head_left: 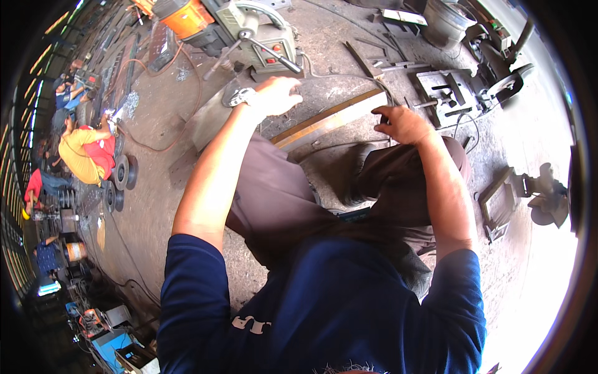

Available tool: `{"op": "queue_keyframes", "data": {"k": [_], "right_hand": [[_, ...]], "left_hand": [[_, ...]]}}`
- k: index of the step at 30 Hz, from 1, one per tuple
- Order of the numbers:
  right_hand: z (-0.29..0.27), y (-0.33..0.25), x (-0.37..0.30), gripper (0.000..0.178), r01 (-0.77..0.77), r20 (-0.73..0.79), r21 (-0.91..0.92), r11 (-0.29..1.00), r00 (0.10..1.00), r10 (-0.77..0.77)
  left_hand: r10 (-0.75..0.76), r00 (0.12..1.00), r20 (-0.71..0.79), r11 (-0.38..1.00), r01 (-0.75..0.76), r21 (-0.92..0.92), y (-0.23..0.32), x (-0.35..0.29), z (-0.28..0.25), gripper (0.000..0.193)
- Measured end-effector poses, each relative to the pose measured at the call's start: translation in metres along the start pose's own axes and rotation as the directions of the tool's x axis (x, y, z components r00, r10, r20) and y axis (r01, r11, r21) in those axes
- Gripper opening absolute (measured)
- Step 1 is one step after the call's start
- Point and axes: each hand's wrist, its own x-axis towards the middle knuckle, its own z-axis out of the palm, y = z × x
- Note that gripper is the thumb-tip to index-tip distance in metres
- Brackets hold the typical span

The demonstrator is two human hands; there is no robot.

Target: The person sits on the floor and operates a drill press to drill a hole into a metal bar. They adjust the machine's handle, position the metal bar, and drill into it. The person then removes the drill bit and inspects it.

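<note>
Hands rest at a long steel bar (pixel 330 121) on the floor: left hand (pixel 277 95) loosely open over it, right hand (pixel 403 124) curled, gripping its end

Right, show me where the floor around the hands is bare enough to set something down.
Bare concrete floor lies left of the left forearm, between it and the round metal discs. A smaller patch sits right of the right hand, before the rectangular frame. Crowded: ahead, around the drill machine, long steel bar and metal jig.
</note>
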Motion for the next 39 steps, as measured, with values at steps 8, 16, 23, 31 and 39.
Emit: {"op": "queue_keyframes", "data": {"k": [8,16,23,31,39], "right_hand": [[-0.006,-0.03,-0.013,0.045,0.058,-0.213,0.097,0.994,0.976,-0.036],[0.012,-0.023,-0.018,0.047,-0.108,-0.021,-0.022,0.994,0.994,0.108],[0.004,-0.027,-0.01,0.044,-0.185,-0.08,-0.032,0.982,0.98,0.182],[-0.002,-0.012,-0.005,0.045,-0.267,0.06,-0.008,0.964,0.962,0.267],[0.001,0.011,0.008,0.046,-0.229,0.063,0.061,0.972,0.972,0.225]], "left_hand": [[-0.117,0.824,-0.555,0.947,-0.076,-0.312,0.056,-0.009,0.004,0.02],[0.154,0.918,-0.366,0.915,-0.272,-0.297,0.09,0.011,0.023,0.028],[0.258,0.879,-0.401,0.864,-0.396,-0.312,0.056,0.054,0.024,0.035],[-0.611,0.256,-0.749,0.375,-0.739,-0.559,-0.084,0.026,-0.1,0.01],[-0.861,0.003,-0.508,0.497,-0.207,-0.843,-0.28,0.004,-0.024,0.061]]}}
